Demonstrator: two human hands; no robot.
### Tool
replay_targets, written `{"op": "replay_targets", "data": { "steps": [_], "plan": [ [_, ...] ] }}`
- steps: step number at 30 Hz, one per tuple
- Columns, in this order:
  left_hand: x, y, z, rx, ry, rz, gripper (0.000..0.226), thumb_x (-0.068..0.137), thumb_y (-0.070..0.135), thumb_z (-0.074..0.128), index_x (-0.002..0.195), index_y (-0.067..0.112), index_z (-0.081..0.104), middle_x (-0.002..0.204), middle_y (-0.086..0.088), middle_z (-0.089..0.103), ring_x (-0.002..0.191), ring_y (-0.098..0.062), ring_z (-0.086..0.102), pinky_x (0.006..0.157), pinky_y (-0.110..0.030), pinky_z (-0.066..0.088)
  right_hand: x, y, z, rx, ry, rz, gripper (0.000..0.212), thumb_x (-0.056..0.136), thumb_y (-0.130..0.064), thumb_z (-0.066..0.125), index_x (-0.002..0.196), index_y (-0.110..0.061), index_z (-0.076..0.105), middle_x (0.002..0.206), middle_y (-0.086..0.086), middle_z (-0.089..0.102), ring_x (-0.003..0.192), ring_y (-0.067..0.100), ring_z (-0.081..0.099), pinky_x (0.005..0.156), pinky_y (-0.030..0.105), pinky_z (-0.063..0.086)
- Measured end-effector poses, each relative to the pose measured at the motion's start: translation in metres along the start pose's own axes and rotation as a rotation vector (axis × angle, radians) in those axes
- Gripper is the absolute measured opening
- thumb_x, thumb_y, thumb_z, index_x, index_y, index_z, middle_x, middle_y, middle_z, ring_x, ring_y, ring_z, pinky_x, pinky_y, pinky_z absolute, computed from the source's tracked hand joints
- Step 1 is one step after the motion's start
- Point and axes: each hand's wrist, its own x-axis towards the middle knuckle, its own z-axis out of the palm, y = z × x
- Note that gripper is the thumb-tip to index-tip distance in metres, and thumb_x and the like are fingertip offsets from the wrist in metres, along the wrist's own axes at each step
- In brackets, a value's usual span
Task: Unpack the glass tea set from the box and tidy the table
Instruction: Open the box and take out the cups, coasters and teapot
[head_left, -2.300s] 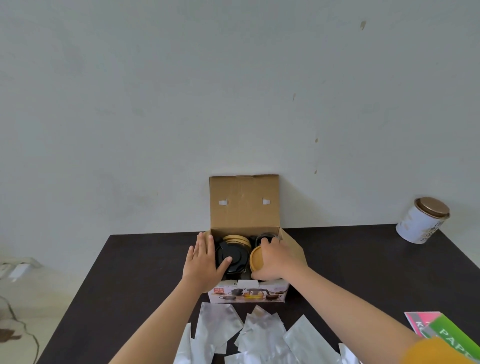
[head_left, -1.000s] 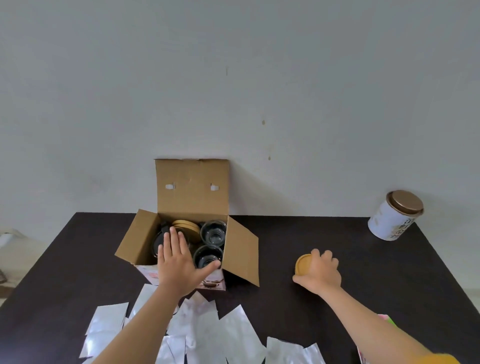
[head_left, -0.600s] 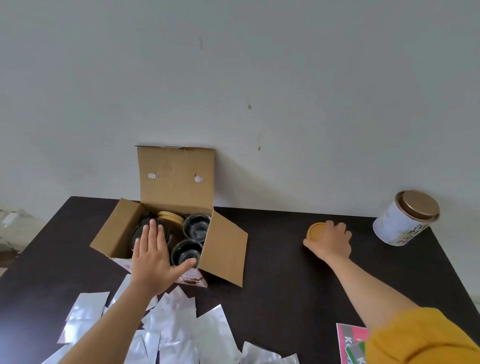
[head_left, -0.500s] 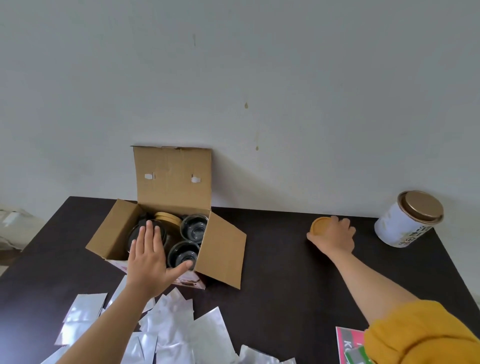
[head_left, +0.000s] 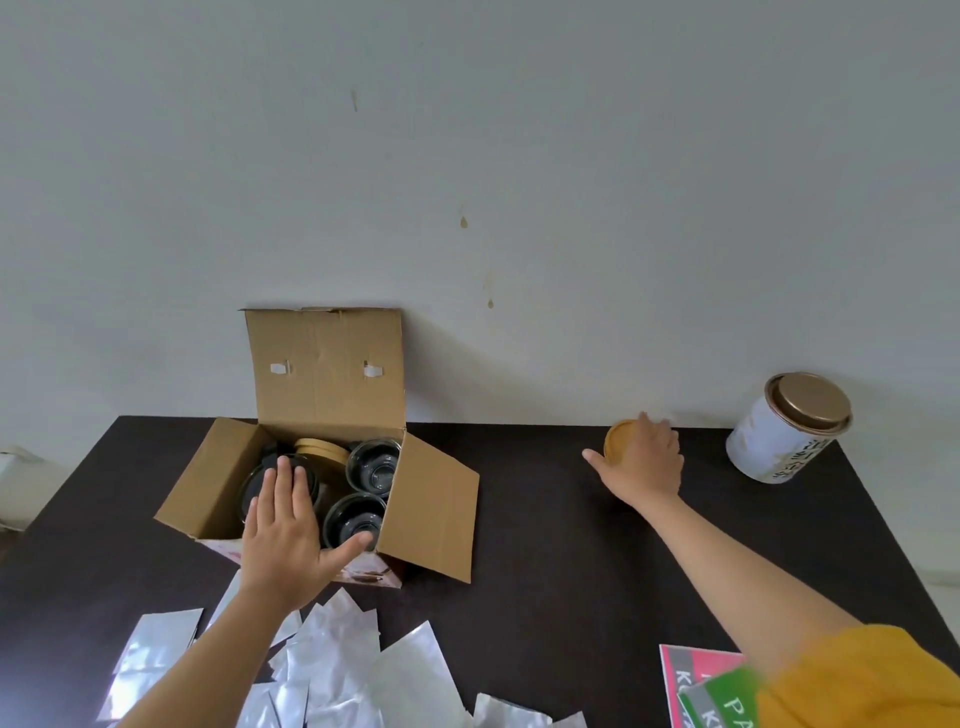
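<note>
Inside the open brown cardboard box at the table's far left I see round clear glass cups, a stack of flat wooden discs and a dark-lidded teapot. My left hand lies flat, fingers spread, over them. My right hand cups a round tan wooden coaster on the dark matte table, near a white cylindrical tin. Crinkled silver foil wrappers lie nearest me.

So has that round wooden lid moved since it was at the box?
Yes. The round wooden lid went right, away from the cardboard box, toward the white tin.
</note>
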Motion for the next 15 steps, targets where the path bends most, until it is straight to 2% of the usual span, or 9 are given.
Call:
{"op": "replay_targets", "data": {
  "steps": [2, 5, 7, 11, 15],
  "plan": [
    [-0.001, 0.001, -0.002, -0.006, -0.004, -0.002, 0.125, 0.067, 0.092, 0.013, 0.141, -0.007, 0.032, 0.153, -0.023, 0.021, 0.141, -0.039, 0.021, 0.109, -0.054, 0.024, -0.021, -0.014, -0.004, 0.007, -0.011, -0.072, 0.1, 0.079, -0.07, 0.055, 0.15, -0.011, 0.016, 0.154, 0.017, 0.022, 0.143, 0.034, 0.018, 0.114, 0.05, 0.026],
    [-0.001, 0.001, -0.004, -0.017, -0.016, -0.005, 0.128, 0.065, 0.094, 0.012, 0.142, -0.006, 0.031, 0.153, -0.023, 0.02, 0.142, -0.038, 0.02, 0.111, -0.052, 0.023, -0.062, -0.045, -0.013, 0.079, -0.019, -0.231, 0.079, 0.086, -0.056, 0.057, 0.145, -0.01, 0.031, 0.147, 0.012, 0.036, 0.138, 0.028, 0.03, 0.112, 0.043, 0.031],
    [-0.002, 0.001, -0.005, -0.032, -0.025, -0.003, 0.128, 0.064, 0.094, 0.013, 0.141, -0.006, 0.033, 0.153, -0.023, 0.021, 0.141, -0.039, 0.021, 0.111, -0.052, 0.024, -0.09, -0.072, -0.017, 0.115, -0.038, -0.345, 0.068, 0.088, -0.048, 0.058, 0.142, -0.011, 0.037, 0.144, 0.008, 0.04, 0.136, 0.026, 0.031, 0.112, 0.039, 0.031],
    [-0.002, 0.0, -0.006, -0.077, -0.035, 0.012, 0.128, 0.064, 0.095, 0.016, 0.139, -0.008, 0.036, 0.15, -0.026, 0.026, 0.139, -0.041, 0.025, 0.109, -0.053, 0.027, -0.133, -0.13, -0.017, 0.14, -0.091, -0.528, 0.057, 0.09, -0.04, 0.057, 0.139, -0.013, 0.044, 0.139, 0.003, 0.046, 0.133, 0.022, 0.033, 0.105, 0.036, 0.037],
    [-0.004, -0.001, -0.004, -0.106, -0.032, 0.035, 0.13, 0.062, 0.096, 0.016, 0.14, -0.007, 0.035, 0.151, -0.026, 0.025, 0.14, -0.041, 0.023, 0.11, -0.052, 0.024, -0.154, -0.186, -0.007, 0.179, -0.124, -0.587, 0.046, 0.09, -0.035, 0.06, 0.131, -0.015, 0.053, 0.124, 0.001, 0.059, 0.124, 0.021, 0.043, 0.094, 0.038, 0.046]
  ]
}}
